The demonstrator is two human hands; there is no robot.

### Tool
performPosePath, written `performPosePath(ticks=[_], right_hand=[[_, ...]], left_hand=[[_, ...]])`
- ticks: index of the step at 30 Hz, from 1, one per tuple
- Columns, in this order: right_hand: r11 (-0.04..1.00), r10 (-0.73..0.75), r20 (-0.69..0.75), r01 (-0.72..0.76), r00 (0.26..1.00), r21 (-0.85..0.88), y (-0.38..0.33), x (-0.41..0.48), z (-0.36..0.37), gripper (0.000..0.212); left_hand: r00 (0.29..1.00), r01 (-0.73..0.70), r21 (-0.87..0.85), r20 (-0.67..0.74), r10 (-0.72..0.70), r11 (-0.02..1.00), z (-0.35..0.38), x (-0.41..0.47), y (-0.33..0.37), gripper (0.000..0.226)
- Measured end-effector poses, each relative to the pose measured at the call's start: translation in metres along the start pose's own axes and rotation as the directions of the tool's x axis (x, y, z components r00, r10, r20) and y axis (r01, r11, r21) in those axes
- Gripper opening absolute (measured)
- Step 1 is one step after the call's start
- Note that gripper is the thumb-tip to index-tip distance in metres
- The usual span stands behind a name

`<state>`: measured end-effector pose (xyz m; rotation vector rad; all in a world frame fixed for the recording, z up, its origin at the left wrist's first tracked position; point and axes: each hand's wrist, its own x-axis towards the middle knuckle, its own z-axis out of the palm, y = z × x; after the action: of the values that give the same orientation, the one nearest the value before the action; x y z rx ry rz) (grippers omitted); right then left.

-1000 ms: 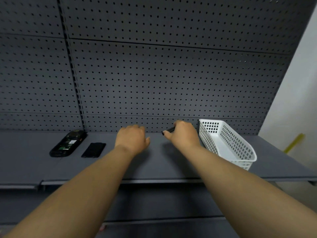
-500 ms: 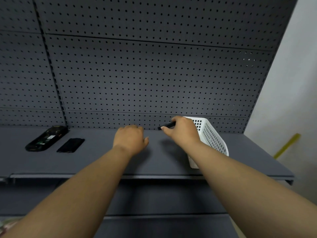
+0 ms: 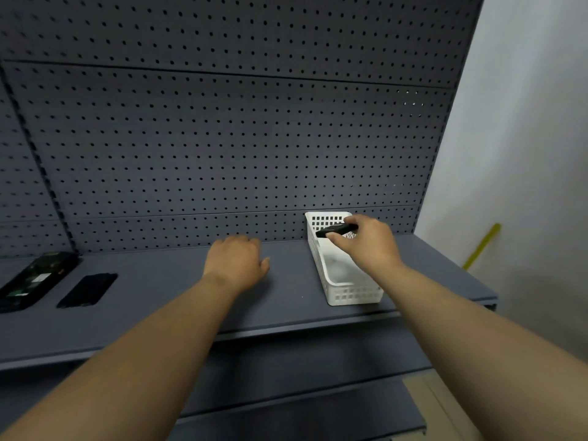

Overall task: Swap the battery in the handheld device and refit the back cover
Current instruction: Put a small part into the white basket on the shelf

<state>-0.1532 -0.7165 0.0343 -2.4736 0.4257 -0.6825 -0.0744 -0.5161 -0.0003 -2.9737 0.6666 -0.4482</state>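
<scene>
The handheld device [image 3: 33,280] lies on its face at the shelf's far left, its back open and a circuit board showing. Just to its right rests the flat black back cover [image 3: 87,289]. My right hand [image 3: 366,241] pinches a slim black battery [image 3: 335,230] by one end and holds it above the far end of a white basket [image 3: 353,292]. My left hand [image 3: 237,264] rests knuckles-up on the shelf mid-way along, fingers curled under, nothing visible in it.
The grey shelf [image 3: 191,310] runs along a dark pegboard wall [image 3: 222,138]. The basket looks empty inside. Lower shelves sit below the front edge. A pale wall and a yellow strip [image 3: 482,246] stand to the right.
My right hand has carried the battery to the right, from the open shelf to above the basket. The view has swung right, so the device and cover sit further left.
</scene>
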Motion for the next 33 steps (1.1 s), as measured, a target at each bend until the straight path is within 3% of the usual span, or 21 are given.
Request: performPosePath(ticks=[5,12,18,33], right_hand=[[0.997,0.038,0.037,-0.035,0.999,-0.073,0.027,0.003,-0.003,0.048],[0.984,0.075,0.2,-0.039,0.977,-0.175,0.048,0.016,0.004,0.057],[0.957,0.073,0.319,0.023,0.945,-0.288,0.05,0.022,0.011,0.052],[0.855,0.092,0.447,0.159,0.89,-0.493,0.051,0.032,0.015,0.05]], left_hand=[[1.0,-0.008,-0.007,0.018,0.008,1.0,0.006,0.003,0.015,0.046],[0.999,0.015,-0.034,0.031,-0.014,0.999,0.01,0.005,0.031,0.044],[0.998,0.041,-0.021,0.041,-0.04,0.999,0.012,0.005,0.036,0.044],[0.998,0.059,-0.002,0.035,-0.059,0.998,0.007,0.01,0.039,0.042]])
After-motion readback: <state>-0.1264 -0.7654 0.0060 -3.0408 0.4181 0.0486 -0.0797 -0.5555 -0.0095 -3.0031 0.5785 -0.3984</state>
